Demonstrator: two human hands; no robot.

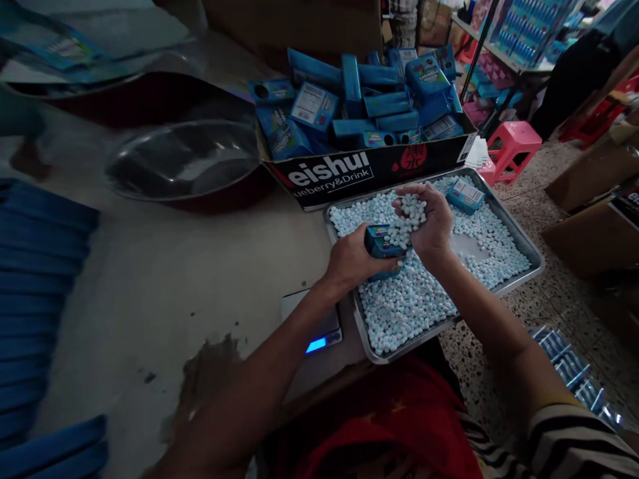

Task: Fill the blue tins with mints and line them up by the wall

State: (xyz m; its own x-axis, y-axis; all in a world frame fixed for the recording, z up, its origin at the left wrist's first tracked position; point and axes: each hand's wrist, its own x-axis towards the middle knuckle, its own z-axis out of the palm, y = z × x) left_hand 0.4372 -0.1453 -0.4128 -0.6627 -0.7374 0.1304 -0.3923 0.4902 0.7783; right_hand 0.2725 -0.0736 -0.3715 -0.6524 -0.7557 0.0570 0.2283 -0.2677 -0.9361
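Observation:
My left hand (352, 259) grips a small blue candy box (382, 243) above a metal tray (524, 243) filled with pale blue and white candies (414, 299). My right hand (429, 223) is cupped around a handful of those candies, tipped against the open top of the box. Another small blue box (465, 195) lies on the candies at the tray's far end.
A black cardboard carton (369, 169) piled with blue boxes stands behind the tray. A small digital scale (319, 329) with a lit display sits left of the tray. Metal bowls (184, 159) rest farther left, stacked blue items (40, 266) at the left edge, a pink stool (512, 150) on the floor.

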